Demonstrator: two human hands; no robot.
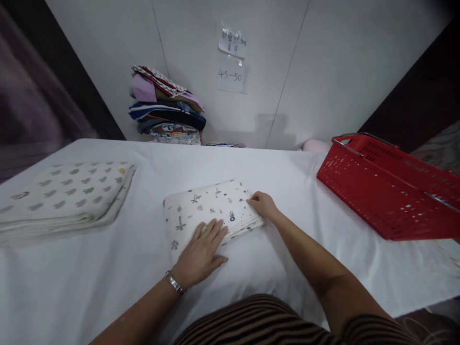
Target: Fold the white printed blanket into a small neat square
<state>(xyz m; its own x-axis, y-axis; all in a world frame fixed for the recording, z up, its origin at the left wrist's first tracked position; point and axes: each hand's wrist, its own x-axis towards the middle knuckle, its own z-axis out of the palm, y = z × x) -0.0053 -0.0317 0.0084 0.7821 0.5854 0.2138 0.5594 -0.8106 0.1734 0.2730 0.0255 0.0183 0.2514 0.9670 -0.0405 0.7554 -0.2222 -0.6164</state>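
A folded white cloth with small grey prints (206,207) lies in the middle of the white-covered table (108,268). My left hand (201,251) rests flat on its near edge, fingers stretched out and together; a metal bracelet is on that wrist. My right hand (263,204) holds the cloth's right corner, fingers curled over the edge.
A larger folded cloth with grey and green drops (64,194) lies at the left. A red plastic basket (391,189) stands tilted at the right. A pile of folded colourful fabrics (165,108) sits against the back wall, under two paper notes (232,60).
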